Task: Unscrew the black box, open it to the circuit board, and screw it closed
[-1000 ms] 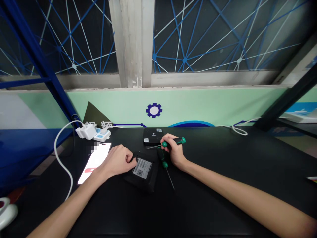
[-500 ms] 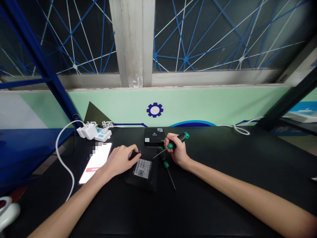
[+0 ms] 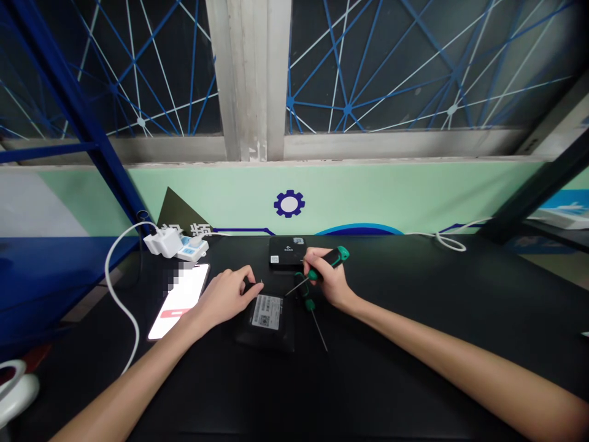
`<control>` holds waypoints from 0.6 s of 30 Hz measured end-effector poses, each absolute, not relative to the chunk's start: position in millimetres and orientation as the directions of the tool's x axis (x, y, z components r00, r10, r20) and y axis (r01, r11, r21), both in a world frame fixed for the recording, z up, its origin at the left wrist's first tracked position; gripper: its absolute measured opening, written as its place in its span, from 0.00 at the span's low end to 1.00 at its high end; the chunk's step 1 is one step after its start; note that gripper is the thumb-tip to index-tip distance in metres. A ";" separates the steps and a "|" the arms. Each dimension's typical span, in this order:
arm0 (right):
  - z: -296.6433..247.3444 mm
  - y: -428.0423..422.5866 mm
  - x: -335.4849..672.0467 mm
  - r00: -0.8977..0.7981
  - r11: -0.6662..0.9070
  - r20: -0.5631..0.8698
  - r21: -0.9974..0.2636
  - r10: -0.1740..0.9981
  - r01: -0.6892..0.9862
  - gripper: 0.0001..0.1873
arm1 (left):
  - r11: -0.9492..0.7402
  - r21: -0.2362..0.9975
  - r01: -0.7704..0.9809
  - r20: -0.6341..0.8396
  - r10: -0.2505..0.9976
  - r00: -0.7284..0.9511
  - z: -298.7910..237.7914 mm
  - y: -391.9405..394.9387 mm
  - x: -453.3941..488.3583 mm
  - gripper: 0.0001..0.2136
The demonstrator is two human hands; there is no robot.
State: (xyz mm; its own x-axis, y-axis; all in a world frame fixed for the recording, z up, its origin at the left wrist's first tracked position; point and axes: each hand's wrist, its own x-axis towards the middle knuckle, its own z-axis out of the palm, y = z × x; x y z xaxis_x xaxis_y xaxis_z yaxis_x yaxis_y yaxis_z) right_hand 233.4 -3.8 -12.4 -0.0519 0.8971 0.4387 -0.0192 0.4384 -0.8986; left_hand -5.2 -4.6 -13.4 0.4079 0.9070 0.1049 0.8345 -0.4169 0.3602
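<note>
A flat black box with a white label [image 3: 267,319] lies on the black table [image 3: 391,344] in front of me. My left hand [image 3: 227,296] rests on its far left corner, fingers curled and pressed onto it. My right hand [image 3: 329,279] grips a green-and-black screwdriver [image 3: 317,270], its thin shaft slanting down-left toward the box's far edge. A second green-handled screwdriver [image 3: 313,318] lies on the table just right of the box, below my right hand.
A second small black box [image 3: 287,253] sits behind my hands. A lit phone [image 3: 179,301] lies to the left. A white charger and power strip [image 3: 177,244] with a white cable [image 3: 120,307] stand at the back left. Another white cable [image 3: 448,240] runs at the back right.
My right hand has tilted the screwdriver so its tip points down toward the box. My left hand shifted slightly along the box's far corner.
</note>
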 end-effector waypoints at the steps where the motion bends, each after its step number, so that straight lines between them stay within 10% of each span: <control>1: -10.0 -4.7 232.6 -0.060 0.436 0.435 -0.900 0.898 0.004 0.22 | -0.403 0.376 0.834 0.095 0.912 0.398 -13.0 -5.0 -5.0 0.13; 18: 1.4 -7.0 218.2 -0.192 0.363 0.353 -0.931 0.916 0.023 0.22 | -0.318 0.493 0.810 0.073 0.943 0.326 -12.6 -5.5 -4.1 0.15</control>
